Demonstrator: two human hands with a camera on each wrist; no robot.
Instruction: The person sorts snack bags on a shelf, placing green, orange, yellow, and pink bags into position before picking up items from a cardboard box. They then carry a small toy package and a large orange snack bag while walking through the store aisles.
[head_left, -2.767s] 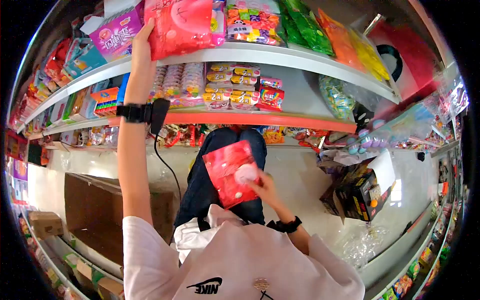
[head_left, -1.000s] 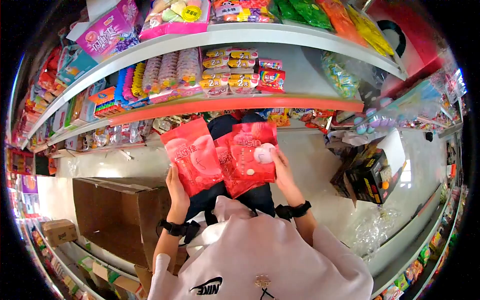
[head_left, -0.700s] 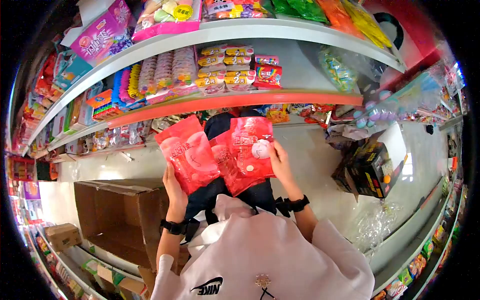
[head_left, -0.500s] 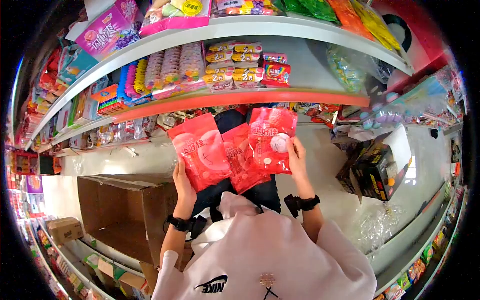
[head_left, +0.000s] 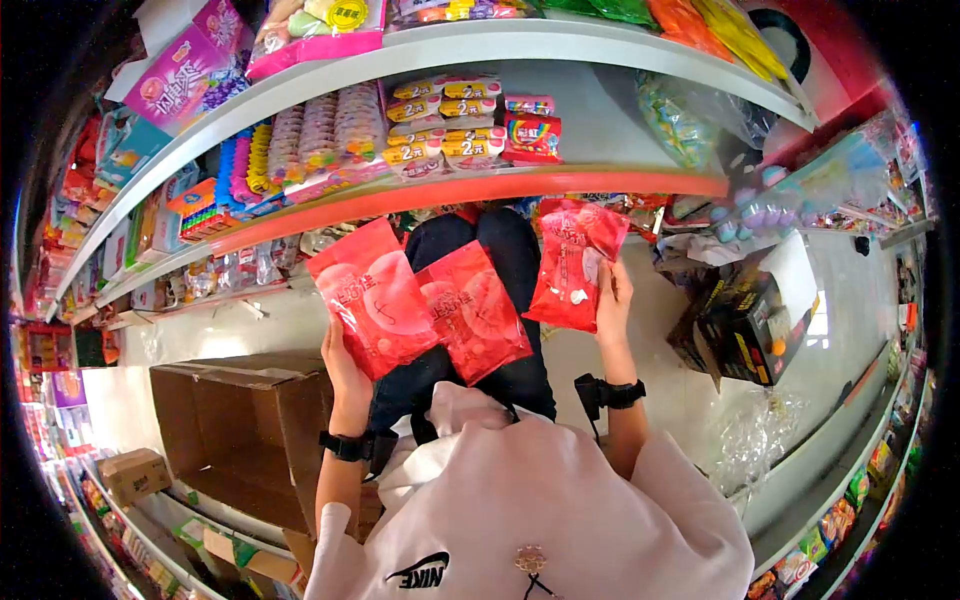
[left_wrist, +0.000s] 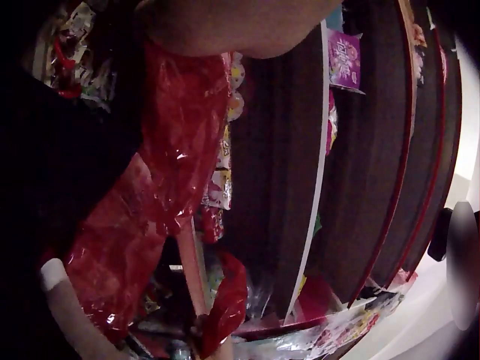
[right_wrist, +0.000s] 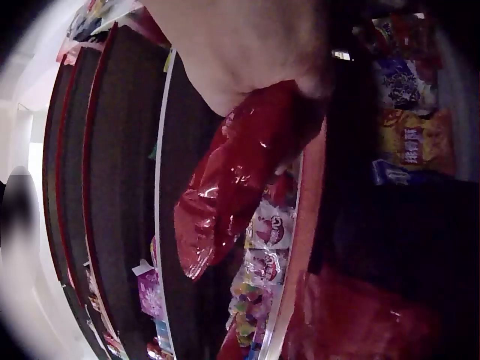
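Observation:
My left hand [head_left: 345, 375] grips the lower left edge of a red candy bag [head_left: 372, 300], its printed front facing up. A second red candy bag [head_left: 478, 318] lies across the thighs, partly overlapped by the first. Off to the right, my right hand [head_left: 614, 305] pinches the right edge of a third red candy bag [head_left: 572, 268], held apart from the other two and bent at its top. The right wrist view shows this bag [right_wrist: 232, 180] hanging crinkled beneath the hand [right_wrist: 247, 56]. In the left wrist view, the left hand's bag [left_wrist: 184, 127] shines under the palm.
Ahead is a shelf with a red front edge [head_left: 470, 190], holding several small candy packs [head_left: 445, 125]. Above it runs a white shelf edge [head_left: 500, 42] with bagged sweets. An open cardboard box [head_left: 240, 430] stands at left on the floor, a black carton [head_left: 740, 330] at right.
My left hand has come down from the upper shelf with its red candy bag. My right hand has moved its bag rightwards, uncovering the candy bag on the thighs.

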